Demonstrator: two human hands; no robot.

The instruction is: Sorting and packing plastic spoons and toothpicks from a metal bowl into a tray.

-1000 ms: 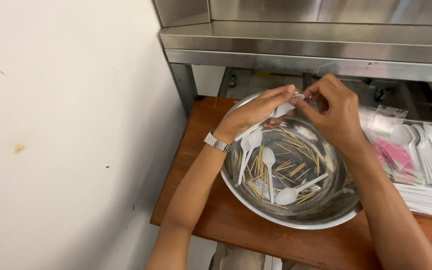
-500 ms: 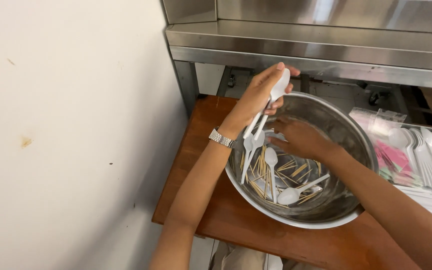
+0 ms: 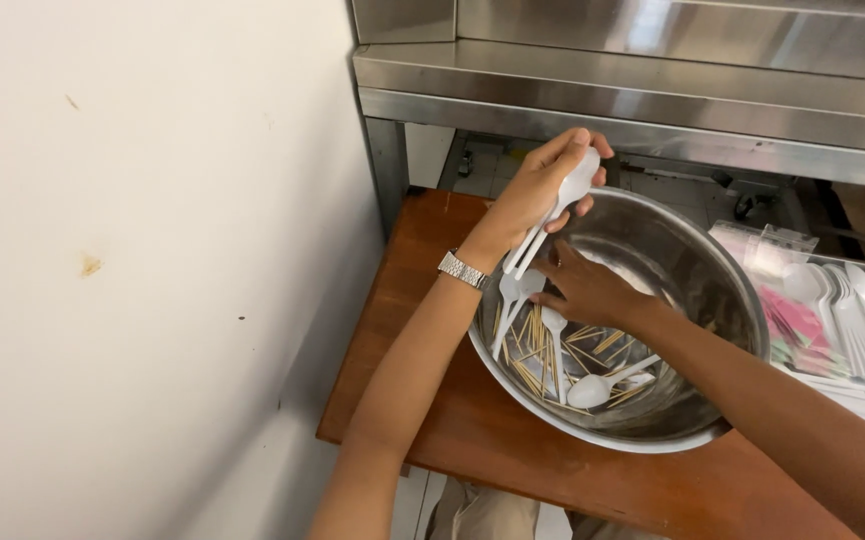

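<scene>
Right hand (image 3: 582, 290): now reaching down into the steel bowl (image 3: 712, 270), parted from the left.
Left hand (image 3: 542, 185): now lifting the white plastic spoons (image 3: 552, 215) alone at the bowl's far-left rim.

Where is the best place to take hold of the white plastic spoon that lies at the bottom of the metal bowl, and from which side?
Grip the spoon by its thin handle, coming from above. It lies flat on toothpicks in the deep metal bowl, whose high walls likely block a sideways approach. The handle points up-right, away from the right hand.
</scene>
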